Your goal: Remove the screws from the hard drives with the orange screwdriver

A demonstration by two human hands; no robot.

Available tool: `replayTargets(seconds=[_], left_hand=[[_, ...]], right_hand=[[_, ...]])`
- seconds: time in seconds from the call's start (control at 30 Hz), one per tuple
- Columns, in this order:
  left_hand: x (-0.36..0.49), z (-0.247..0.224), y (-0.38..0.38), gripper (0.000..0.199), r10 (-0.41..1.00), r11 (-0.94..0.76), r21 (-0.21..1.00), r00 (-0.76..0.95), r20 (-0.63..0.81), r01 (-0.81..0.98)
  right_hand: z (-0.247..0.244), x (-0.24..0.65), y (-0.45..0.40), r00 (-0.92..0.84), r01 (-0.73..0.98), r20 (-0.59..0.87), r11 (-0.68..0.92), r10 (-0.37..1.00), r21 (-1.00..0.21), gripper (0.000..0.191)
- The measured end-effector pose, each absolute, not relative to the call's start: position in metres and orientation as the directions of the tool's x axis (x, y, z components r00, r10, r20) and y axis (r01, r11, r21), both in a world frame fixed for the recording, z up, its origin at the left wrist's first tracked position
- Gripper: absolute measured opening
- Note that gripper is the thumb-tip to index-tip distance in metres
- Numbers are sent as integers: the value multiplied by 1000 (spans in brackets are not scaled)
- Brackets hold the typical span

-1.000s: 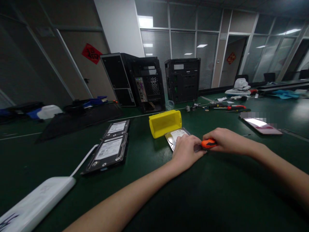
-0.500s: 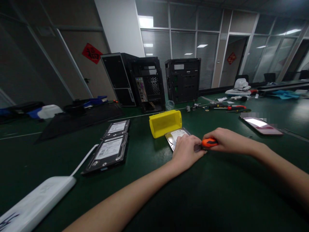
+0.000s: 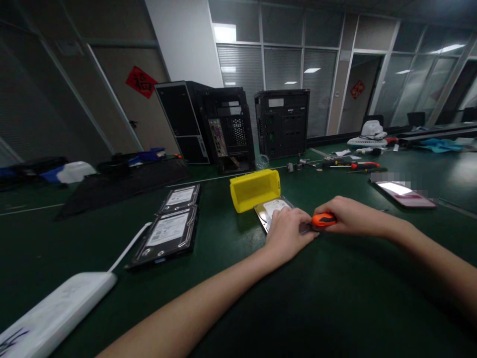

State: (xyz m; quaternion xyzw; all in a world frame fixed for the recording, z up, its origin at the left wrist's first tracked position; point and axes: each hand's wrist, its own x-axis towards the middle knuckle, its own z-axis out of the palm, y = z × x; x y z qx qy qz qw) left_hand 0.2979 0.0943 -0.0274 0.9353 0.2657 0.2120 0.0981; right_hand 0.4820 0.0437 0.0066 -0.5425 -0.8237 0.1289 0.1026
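A hard drive (image 3: pixel 269 209) with a pale label lies on the green table (image 3: pixel 231 263), its far corner by the open yellow bin (image 3: pixel 257 191). My left hand (image 3: pixel 288 228) is closed over the drive's near part and hides much of it. Its fingertips reach the drive's right edge. My right hand (image 3: pixel 339 215) grips an orange and black screwdriver (image 3: pixel 323 220) by the handle, pointing left at that edge. The tool's tip is hidden by my left fingers.
Two more hard drives (image 3: pixel 169 228) lie left of the bin. A white power strip (image 3: pixel 63 303) is at the front left. Computer cases (image 3: pixel 285 122) stand behind. A phone (image 3: pixel 404 193) and several hand tools (image 3: pixel 357 165) lie at the right.
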Motion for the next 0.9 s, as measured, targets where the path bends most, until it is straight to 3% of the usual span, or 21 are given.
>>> replayTargets(seconds=[0.9], left_hand=[[297,-27,93,22,535,-842,292,770,348,453]], right_hand=[[4,485,46,-326,897,29,319,945,-305,26]])
